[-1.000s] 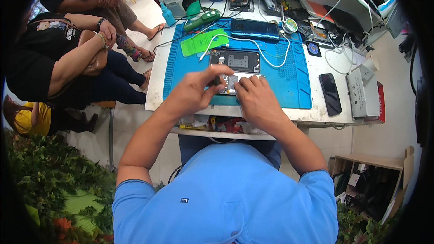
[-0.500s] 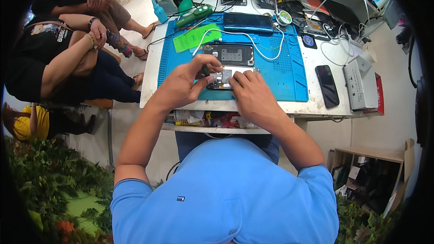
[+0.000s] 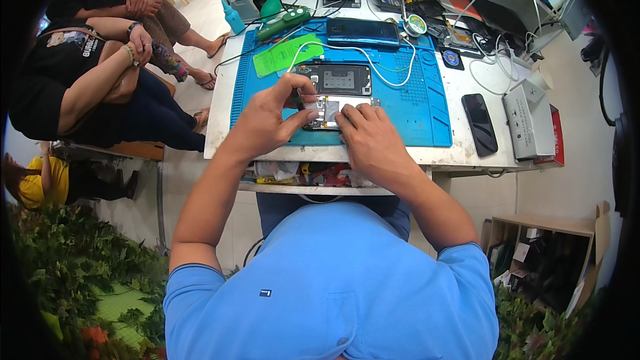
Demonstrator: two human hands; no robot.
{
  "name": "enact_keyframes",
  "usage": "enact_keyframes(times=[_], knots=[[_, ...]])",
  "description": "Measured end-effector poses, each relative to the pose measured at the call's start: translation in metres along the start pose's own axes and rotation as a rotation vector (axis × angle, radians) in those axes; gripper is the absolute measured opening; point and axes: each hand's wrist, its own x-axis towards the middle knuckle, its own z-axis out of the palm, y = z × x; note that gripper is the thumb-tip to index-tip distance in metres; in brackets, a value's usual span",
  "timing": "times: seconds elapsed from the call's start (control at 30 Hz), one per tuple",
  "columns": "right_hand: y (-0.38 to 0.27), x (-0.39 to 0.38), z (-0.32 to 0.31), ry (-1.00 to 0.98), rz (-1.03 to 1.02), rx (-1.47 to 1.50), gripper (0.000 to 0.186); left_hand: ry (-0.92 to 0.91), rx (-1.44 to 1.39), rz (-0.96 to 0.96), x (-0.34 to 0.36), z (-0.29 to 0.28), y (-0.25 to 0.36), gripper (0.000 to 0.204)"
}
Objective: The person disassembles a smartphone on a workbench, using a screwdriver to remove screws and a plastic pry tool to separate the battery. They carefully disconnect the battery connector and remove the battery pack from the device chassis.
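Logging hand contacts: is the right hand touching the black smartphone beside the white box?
Apart: the head view shows blue mat and white workbench surface between the right hand and black smartphone.

pretty bright blue shirt point(image 3: 293, 260), short sleeves point(image 3: 193, 300) with darker trim point(image 3: 195, 266), tiny dark tag point(image 3: 265, 293) on left, pocket point(image 3: 342, 313) further right, navy-ish pants point(image 3: 269, 212)

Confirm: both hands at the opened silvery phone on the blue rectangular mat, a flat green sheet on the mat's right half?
No: the head view shows the flat green sheet on the left half of the blue rectangular mat. Left hand and right hand are at the opened silvery phone.
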Motion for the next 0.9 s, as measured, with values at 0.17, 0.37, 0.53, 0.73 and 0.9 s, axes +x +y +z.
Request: enact_keyframes(times=[0.17, 0.37, 0.53, 0.73, 0.9], knots=[[-0.001, 0.001, 0.000, -0.018, 0.007, 0.002, 0.053, -0.096, 0.107, -0.189, -0.003, -0.006, 0.008, 0.038], [-0.003, 0.000, 0.001, -0.020, 0.006, -0.008, 0.053, -0.111, 0.102, -0.215, -0.003, -0.008, 0.003, 0.038], [-0.003, 0.000, 0.001, -0.020, 0.013, 0.007, 0.053, -0.111, 0.032, -0.058, -0.003, -0.009, 0.000, 0.039], [-0.003, -0.002, 0.000, -0.032, 0.021, 0.024, 0.055, -0.136, 0.158, -0.217, -0.002, -0.009, 0.006, 0.039], [-0.002, -0.004, 0.003, -0.031, 0.015, 0.013, 0.058, -0.094, 0.241, -0.225, 0.000, -0.007, 0.013, 0.040]])
